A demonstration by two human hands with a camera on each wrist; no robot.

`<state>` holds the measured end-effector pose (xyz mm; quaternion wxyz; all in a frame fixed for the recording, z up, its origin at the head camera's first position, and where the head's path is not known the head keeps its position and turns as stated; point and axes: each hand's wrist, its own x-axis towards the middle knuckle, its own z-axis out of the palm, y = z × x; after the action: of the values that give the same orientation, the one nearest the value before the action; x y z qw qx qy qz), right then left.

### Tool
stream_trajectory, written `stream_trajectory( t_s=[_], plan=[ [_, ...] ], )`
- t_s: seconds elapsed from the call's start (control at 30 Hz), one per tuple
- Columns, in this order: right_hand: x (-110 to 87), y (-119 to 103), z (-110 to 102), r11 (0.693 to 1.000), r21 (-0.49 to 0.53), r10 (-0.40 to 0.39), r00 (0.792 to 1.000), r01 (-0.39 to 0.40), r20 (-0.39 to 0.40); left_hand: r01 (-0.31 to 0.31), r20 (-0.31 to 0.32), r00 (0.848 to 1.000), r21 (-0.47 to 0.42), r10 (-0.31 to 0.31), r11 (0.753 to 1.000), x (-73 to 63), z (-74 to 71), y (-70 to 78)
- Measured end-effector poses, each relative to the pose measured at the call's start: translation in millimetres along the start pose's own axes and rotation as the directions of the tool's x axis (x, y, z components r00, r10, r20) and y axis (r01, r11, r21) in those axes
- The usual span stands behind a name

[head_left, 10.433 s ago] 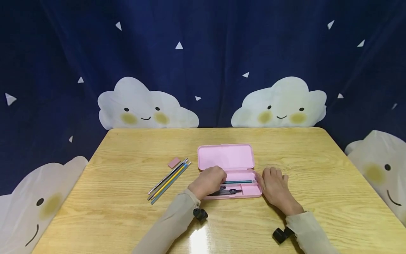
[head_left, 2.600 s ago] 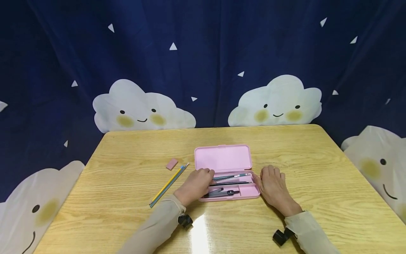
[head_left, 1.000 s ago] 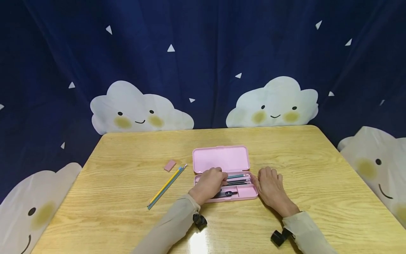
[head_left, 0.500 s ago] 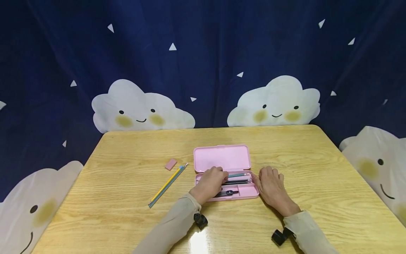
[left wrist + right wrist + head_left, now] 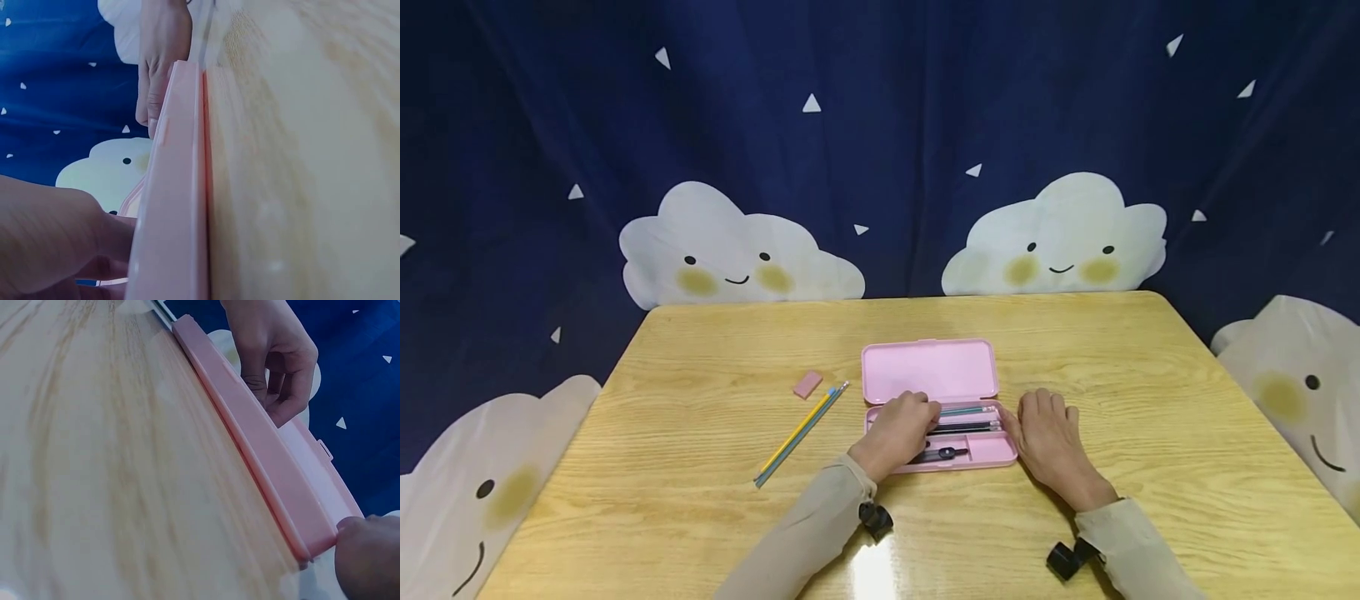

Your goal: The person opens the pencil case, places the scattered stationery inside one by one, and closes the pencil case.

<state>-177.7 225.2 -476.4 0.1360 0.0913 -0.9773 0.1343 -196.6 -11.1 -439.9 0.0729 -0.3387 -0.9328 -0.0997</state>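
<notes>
An open pink pencil case (image 5: pixel 928 371) lies on the table, lid tipped back. My left hand (image 5: pixel 895 433) reaches into its left half, fingers and thumb curled down at the pencils; the fingertips are hidden. Black pencils (image 5: pixel 964 427) run out from under that hand, with teal pencils (image 5: pixel 967 411) behind them. A compass (image 5: pixel 946 453) occupies the front compartment, partly covered by my left hand. At the case's right end my right hand (image 5: pixel 1052 437) grips the end wall with the thumb at the rim; in the right wrist view that thumb (image 5: pixel 353 528) touches the case's corner.
Left of the case, a yellow pencil (image 5: pixel 794 434) and a blue-grey pencil (image 5: pixel 803 433) lie side by side. A pink eraser (image 5: pixel 807 384) sits just beyond them. A dark blue cloud-print curtain (image 5: pixel 895 125) hangs behind the wooden table (image 5: pixel 700 358).
Two dark pencils from the group on the table are now in the case. Since 2.6 s ago the pencils inside lie more parallel and my left hand has shifted right. My right hand has stayed put.
</notes>
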Motion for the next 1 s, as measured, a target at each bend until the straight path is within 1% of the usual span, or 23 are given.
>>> stream_trajectory(
  t_s=[0.1, 0.33, 0.7, 1.0],
  plan=[
    [0.2, 0.8, -0.1, 1.0, -0.002, 0.01, 1.0, -0.01, 0.009, 0.0, 0.004, 1.0, -0.005, 0.0, 1.0, -0.6, -0.2, 0.1],
    [0.1, 2.7, 0.2, 1.0, -0.013, 0.026, 1.0, -0.026, -0.008, 0.008, 0.011, 1.0, 0.004, -0.008, 1.0, -0.4, 0.6, 0.3],
    [-0.4, 3.1, 1.3, 1.0, -0.017, 0.0, 0.999, 0.0, -0.044, 0.014, 0.022, 1.0, -0.008, -0.013, 1.0, -0.2, 0.2, 0.2],
    [-1.4, 2.1, 0.0, 1.0, -0.022, 0.013, 0.999, -0.014, -0.034, 0.02, 0.026, 0.999, -0.01, -0.02, 1.0, -0.4, 0.5, 0.3]
  ],
)
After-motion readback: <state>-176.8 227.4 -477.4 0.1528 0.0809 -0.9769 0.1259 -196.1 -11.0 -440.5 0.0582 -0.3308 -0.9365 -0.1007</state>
